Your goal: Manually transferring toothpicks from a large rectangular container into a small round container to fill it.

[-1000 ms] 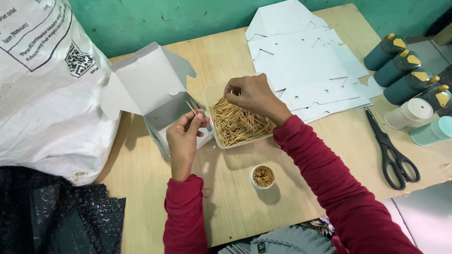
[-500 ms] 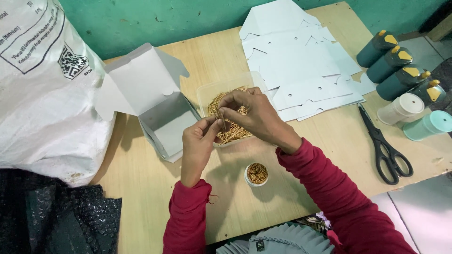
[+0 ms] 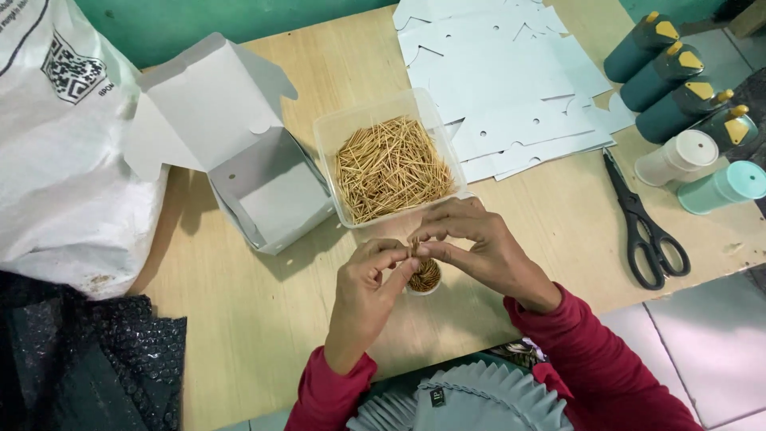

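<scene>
Both hands pinched toothpicks over a small cup.

The left hand [image 3: 363, 283] and right hand [image 3: 479, 243] met fingertip to fingertip, pinching a toothpick bundle [image 3: 414, 252] just above the cup [image 3: 424, 277], near the tub [image 3: 388, 164] on the table [image 3: 263, 319].

Pale wooden toothpicks [image 3: 389, 166] fill a clear, glossy plastic tub [image 3: 329, 137] on the smooth, matt wood-grain bench [image 3: 263, 319]. Near its left edge sits an open matt grey cardboard box [image 3: 231, 136]; toward the right edge, black-handled metal scissors [image 3: 645, 223].
</scene>
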